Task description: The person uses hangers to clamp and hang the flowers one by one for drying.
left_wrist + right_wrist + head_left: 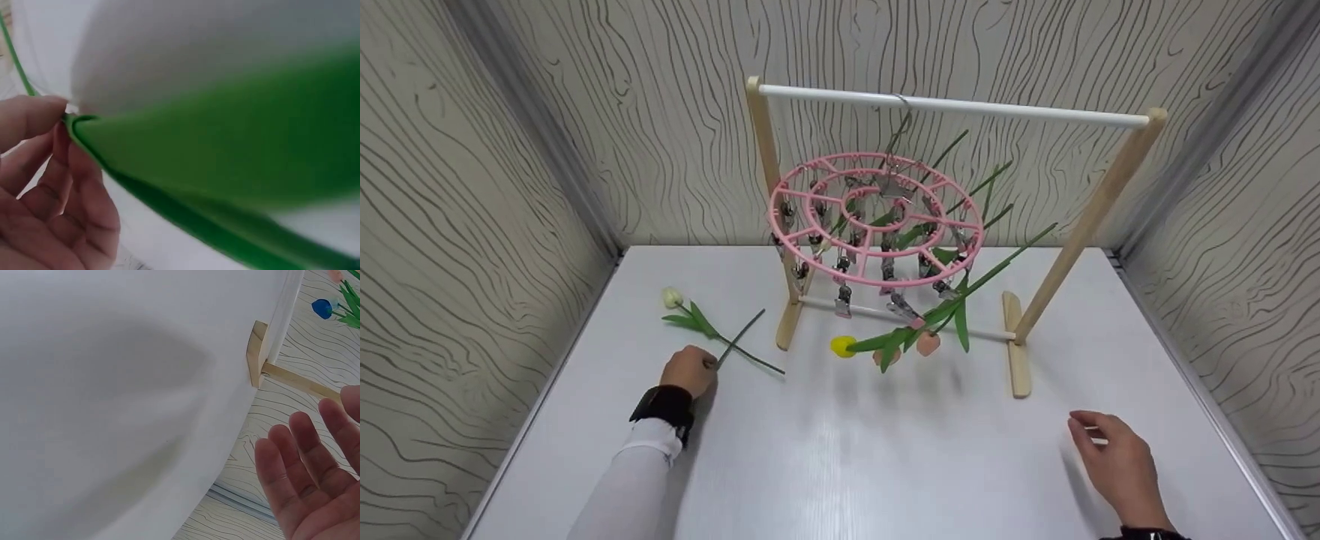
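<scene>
In the head view my left hand (688, 370) is at the table's left side, and a flower's thin green stem (744, 334) runs from it. Close up in the left wrist view, my thumb and fingers pinch this stem where a broad green leaf (225, 135) joins it; the bloom is hidden. A white tulip (672, 298) lies just beyond, its stem crossing the held one. At the right, my right hand (1119, 461) hovers over the table with nothing in it, fingers loosely bent; the right wrist view shows its fingers (306, 433) spread and relaxed.
A wooden stand with a white bar (960, 107) carries a round pink clip hanger (877, 281). Several tulips hang upside down from its clips, including a yellow one (844, 346), peach ones (928, 343) and a blue one (322, 309). Patterned walls enclose the white table (840, 465).
</scene>
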